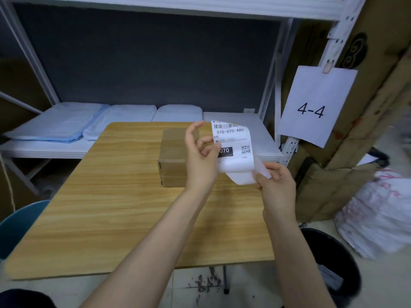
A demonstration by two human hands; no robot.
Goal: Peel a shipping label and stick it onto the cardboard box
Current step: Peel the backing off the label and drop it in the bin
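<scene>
A white shipping label printed with a barcode and "070-070-A80" is held upright in the air above the table. My left hand pinches its left edge between thumb and fingers. My right hand grips the blank backing paper, which curls away below the label's lower edge. Behind my left hand a small brown cardboard box sits taped shut on the wooden table, partly hidden by the hand.
A white metal shelf behind the table holds folded white and blue cloths. A sheet marked "4-4" hangs on the right post. A black bin, a white bag and cardboard stand at the right. A blue chair is at the left.
</scene>
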